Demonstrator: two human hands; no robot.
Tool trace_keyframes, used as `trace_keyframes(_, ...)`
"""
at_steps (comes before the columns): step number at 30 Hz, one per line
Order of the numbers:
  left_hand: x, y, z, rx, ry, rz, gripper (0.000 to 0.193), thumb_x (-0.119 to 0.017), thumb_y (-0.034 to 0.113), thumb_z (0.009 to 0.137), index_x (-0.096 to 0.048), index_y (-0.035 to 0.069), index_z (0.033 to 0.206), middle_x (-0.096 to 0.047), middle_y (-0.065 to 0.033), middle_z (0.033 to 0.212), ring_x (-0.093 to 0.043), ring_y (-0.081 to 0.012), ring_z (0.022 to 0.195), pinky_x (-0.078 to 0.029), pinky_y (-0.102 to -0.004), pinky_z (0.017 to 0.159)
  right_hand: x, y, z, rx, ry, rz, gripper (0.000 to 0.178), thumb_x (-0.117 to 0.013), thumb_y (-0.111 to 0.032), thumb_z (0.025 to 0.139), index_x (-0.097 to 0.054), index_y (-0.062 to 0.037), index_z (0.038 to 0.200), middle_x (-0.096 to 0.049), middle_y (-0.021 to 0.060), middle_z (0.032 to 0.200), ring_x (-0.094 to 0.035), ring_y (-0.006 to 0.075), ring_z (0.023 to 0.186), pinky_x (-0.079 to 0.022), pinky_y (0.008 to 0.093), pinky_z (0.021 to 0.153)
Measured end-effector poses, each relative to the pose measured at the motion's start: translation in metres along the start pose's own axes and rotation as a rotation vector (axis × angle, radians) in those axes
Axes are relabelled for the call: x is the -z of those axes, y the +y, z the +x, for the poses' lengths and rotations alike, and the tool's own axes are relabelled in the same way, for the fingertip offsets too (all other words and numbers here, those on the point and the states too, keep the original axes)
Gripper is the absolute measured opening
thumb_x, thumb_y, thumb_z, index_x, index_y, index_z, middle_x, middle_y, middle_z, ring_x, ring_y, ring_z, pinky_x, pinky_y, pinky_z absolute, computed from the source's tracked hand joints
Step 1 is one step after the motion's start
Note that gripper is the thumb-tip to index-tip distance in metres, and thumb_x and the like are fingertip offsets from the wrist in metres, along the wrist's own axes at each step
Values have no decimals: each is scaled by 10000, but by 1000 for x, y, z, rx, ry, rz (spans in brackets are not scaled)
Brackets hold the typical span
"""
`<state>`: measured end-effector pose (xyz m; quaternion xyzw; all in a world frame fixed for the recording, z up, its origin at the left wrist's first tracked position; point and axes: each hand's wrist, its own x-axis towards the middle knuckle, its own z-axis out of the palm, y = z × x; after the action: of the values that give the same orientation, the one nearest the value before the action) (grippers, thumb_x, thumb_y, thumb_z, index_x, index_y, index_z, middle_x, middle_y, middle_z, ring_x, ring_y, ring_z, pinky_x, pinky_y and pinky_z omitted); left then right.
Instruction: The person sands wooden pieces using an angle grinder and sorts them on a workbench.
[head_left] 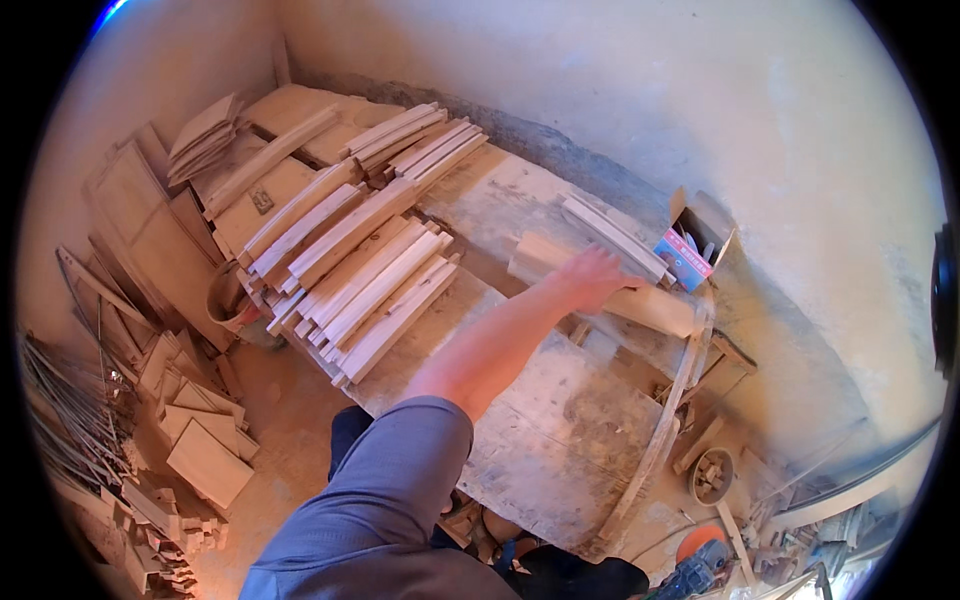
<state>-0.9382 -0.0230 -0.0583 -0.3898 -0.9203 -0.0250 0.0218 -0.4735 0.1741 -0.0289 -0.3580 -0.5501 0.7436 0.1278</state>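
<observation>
Grey sleeve cloth fills the lower middle of the frame, and from it a bare forearm runs up and to the right to one hand just right of centre. Which arm it is cannot be told for certain; it comes from the person's left shoulder side, so it reads as the left hand. The other hand is out of view.

That hand lies palm down, fingers spread and slightly curled over the top of a thick, pale wooden block that lies on the dusty workbench, slanting from centre down toward the right. The fingers rest on the wood rather than wrapping it; no firm grip shows yet. Just above the hand lies a short bundle of slats, touching or nearly touching the block, and beyond it, at the right, an open cardboard box against the wall.

To handle the block well, the fingers would do better to curl over its far edge, with the thumb on the near face, so that it does not slide on the sawdust. The reach is long, so drawing it closer before lifting seems wise, clear of the slat bundle.

Upper left of centre, a large stack of long curved slats covers the bench. A bent wooden strip leans along the bench's right edge, and offcuts litter the floor at lower left.
</observation>
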Motion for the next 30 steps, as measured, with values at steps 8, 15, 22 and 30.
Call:
trace_keyframes(8, 7, -17, 26, 31, -91, -70, 953, -786, 153, 769, -420, 290, 1638, -623, -174, 1381, -556, -392, 1356, -429, -513, 1141, -4, -3, 2, -19, 11, -22, 547, -748, -158, 749, -582, -5, 1248, -668, 132, 857, -669, 261, 700, -597, 378, 648)
trace_keyframes(15, -2, -17, 31, 32, -92, -45, 856, -756, 111, 745, -500, 232, 1552, -637, -137, 1392, -592, -381, 1328, -445, -515, 1115, -3, -5, 6, -12, 17, -8, 546, -748, -152, 754, -586, -15, 1257, -666, 125, 871, -666, 258, 715, -597, 375, 659)
trace_keyframes(22, -6, -30, 59, 93, -22, -88, 824, -744, 103, 786, -497, 246, 1559, -654, -162, 1352, -590, -397, 1318, -411, -574, 1143, -2, -8, 4, -13, 24, -16, 545, -748, -147, 760, -590, -25, 1267, -664, 118, 885, -664, 254, 730, -596, 373, 670)
trace_keyframes(30, -31, -20, -12, 204, 552, -109, 752, -731, 115, 847, -487, 113, 1558, -497, -211, 1526, -415, -441, 1456, -298, -580, 1241, 0, -8, -3, -15, -18, -32, 544, -748, -140, 766, -595, -36, 1277, -661, 110, 900, -662, 251, 747, -595, 371, 682)
